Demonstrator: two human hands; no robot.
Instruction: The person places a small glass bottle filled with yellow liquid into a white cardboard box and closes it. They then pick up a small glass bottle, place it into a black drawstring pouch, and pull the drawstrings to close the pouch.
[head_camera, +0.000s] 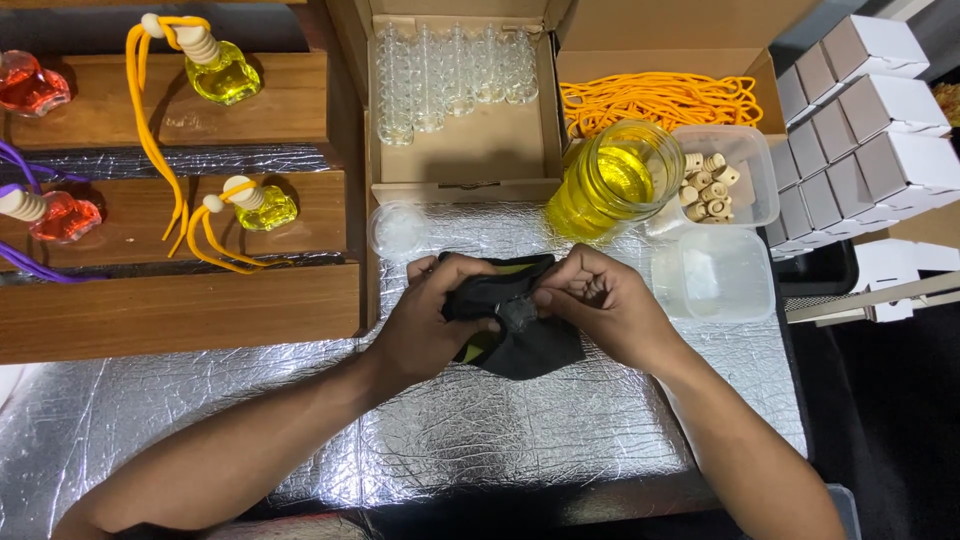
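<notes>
My left hand and my right hand both grip a black cloth with a yellow-green edge, bunched up over the silver foil table cover. Something small is wrapped inside the cloth between my fingertips; I cannot tell what it is. A glass jar of yellow liquid stands just behind my right hand. A small round clear lid lies behind my left hand.
An open cardboard box holds several empty small glass bottles. Orange cords fill another box. A clear tub holds wooden caps; an empty tub sits nearer. Wooden steps carry filled bottles. White-grey cartons stack at right.
</notes>
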